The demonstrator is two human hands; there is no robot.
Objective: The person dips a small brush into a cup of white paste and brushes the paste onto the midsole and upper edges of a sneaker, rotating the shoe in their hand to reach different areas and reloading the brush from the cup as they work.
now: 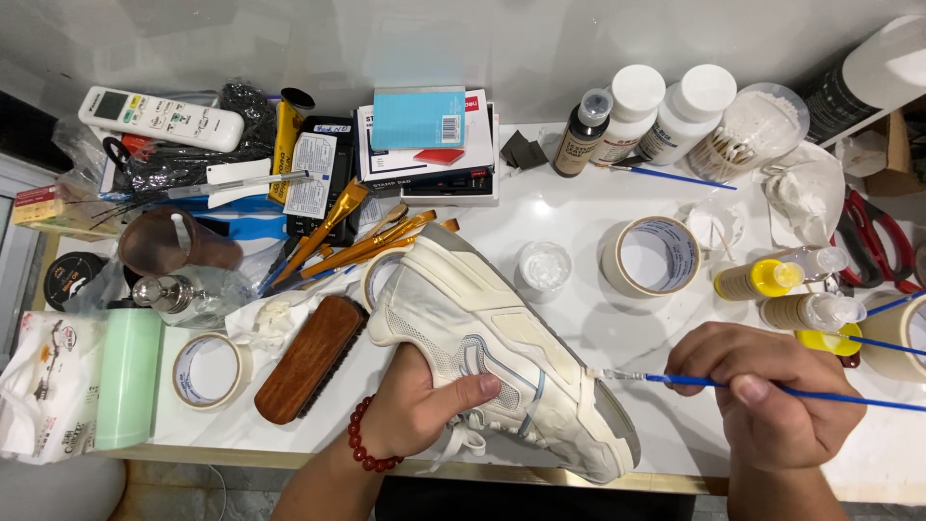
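Centrally, at 6 o'clock on the white desk point(598, 318): one cream sneaker point(502, 352), tilted, toe pointing toward 5 o'clock, heel toward 11.

Left hand point(424, 410): closed around the sneaker from beneath, thumb pressed on the side panel; a red bead bracelet point(364, 439) on the wrist.

Right hand point(767, 391): at 4 o'clock, fingers pinched shut on a thin blue-handled brush point(733, 384); the brush tip touches the sneaker's side near the toe.

Just beside the sneaker, at 9 o'clock: wooden-backed brush point(309, 359), lying flat, and a roll of masking tape point(207, 371) beyond it.

At 10 o'clock: a fan of orange-handled paintbrushes point(362, 241), ends near the sneaker's heel.

At 12 o'clock: small round lidded jar point(543, 270), and a larger tape roll point(651, 256) to its right.

At 1 o'clock: one dark bottle point(582, 135), two white-capped bottles point(666, 121), and a clear tub of cotton swabs point(752, 130).

At 3 o'clock: yellow-capped bottles point(762, 280), lying just above the right hand.

At 11 o'clock: white remote control point(159, 118) and a stack of books point(424, 145), well apart from the hands.

At 8 o'clock: pale green cylinder point(128, 376).
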